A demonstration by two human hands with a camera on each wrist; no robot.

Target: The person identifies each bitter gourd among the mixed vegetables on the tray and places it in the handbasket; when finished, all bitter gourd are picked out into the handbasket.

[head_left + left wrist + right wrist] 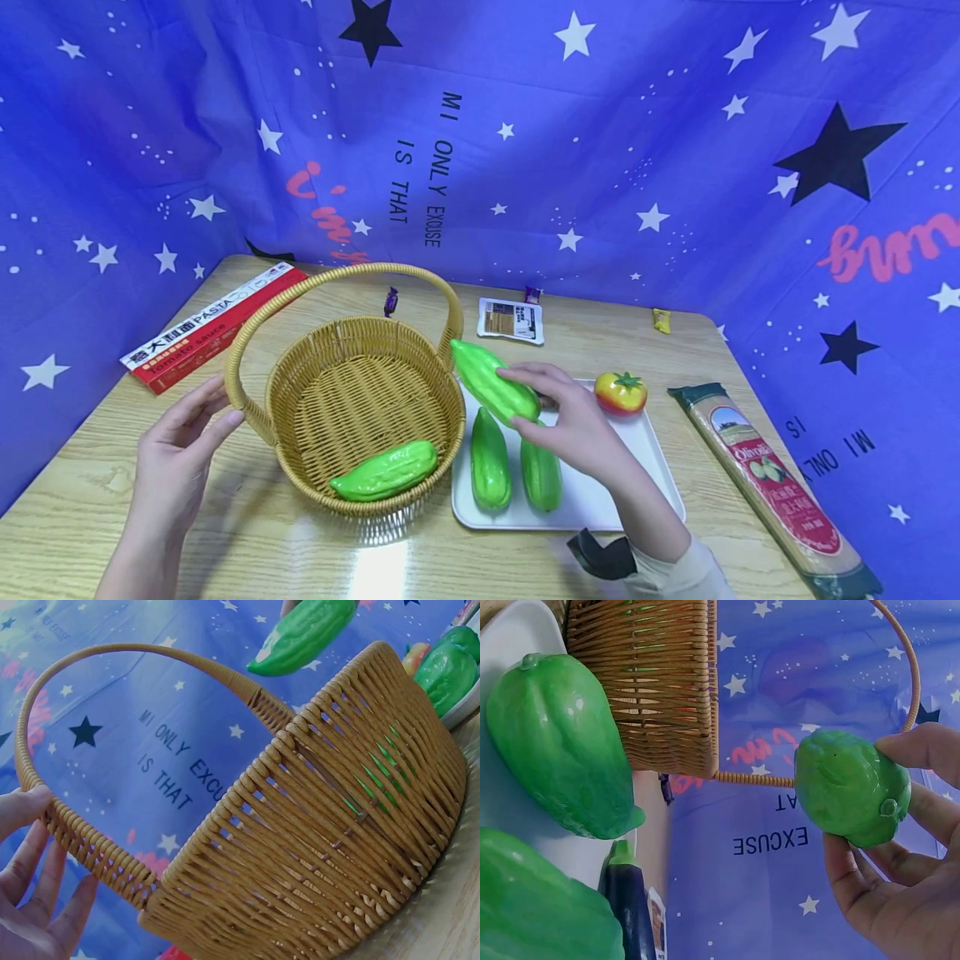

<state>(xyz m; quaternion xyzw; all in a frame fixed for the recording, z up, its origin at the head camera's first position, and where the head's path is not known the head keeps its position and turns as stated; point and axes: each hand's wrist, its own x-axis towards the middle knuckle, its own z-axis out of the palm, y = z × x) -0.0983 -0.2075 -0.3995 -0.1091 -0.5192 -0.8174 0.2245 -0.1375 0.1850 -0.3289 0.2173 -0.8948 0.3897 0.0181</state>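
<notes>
My left hand point(176, 454) pinches the handle of a round wicker basket point(352, 400) between thumb and fingers, at the handle's left foot. Inside the basket, near its front rim, lies a green bitter melon point(386, 472). Another bitter melon point(491, 382) is in my right hand point(573, 425), held by thumb and fingertips above the tray's left side, its pointed end toward the basket's right rim. Two similar green melons point(491, 467) lie side by side on the white tray point(600, 508). A dark eggplant point(632, 907) shows beyond them in the right wrist view.
A tomato point(620, 393) sits at the tray's back right. Right of the tray lies a pasta packet point(772, 483); a red pasta box point(213, 325) lies behind left. A flat packet point(511, 321) and small wrapped candies point(391, 301) lie toward the back, before a blue starry cloth point(480, 167).
</notes>
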